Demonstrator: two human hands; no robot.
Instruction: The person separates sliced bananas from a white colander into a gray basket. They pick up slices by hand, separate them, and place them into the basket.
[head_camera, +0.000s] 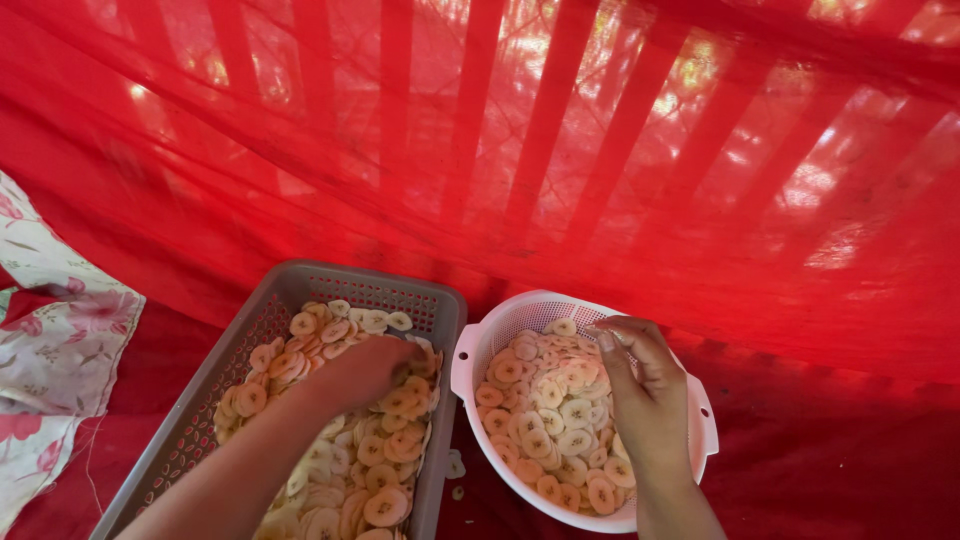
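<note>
A grey perforated rectangular basket (447, 306) holds many round pale banana slices (375, 470). My left hand (365, 368) reaches into it, fingers curled down on the slices near its far right side. Beside it stands a white round colander (465, 360), also filled with banana slices (550, 415). My right hand (640, 385) rests over the colander's right half, fingers bent and pinching slices at the far rim. Whether either hand grips slices firmly is hard to tell.
Red netting (560, 160) hangs over everything like a tent and covers the ground. A floral cloth (55, 330) lies at the left. A few loose slices (455, 468) lie on the red cloth between the two containers.
</note>
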